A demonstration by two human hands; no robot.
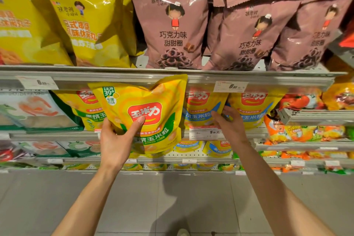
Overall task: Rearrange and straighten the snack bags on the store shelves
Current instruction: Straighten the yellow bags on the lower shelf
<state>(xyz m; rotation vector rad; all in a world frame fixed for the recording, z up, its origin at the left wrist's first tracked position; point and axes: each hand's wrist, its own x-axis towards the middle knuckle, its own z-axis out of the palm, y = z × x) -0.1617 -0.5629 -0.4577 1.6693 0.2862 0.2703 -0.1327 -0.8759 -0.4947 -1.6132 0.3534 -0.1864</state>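
My left hand (116, 138) grips a yellow baked-corn bag with a green band (141, 101), held tilted out in front of the middle shelf. My right hand (228, 122) reaches into that shelf, fingers spread against the yellow-and-blue corn bags (199, 109) standing there; it holds nothing that I can see. More yellow-and-blue bags (252, 107) stand to its right, and a yellow-and-green one (86, 109) to the left of the held bag.
The shelf above carries big yellow bags (92, 25) and brown chocolate-ring bags (172, 25), its metal edge (172, 77) just over the held bag. White shrimp-snack bags (34, 111) stand at left, orange packets (298, 130) at right. Grey floor tiles lie below.
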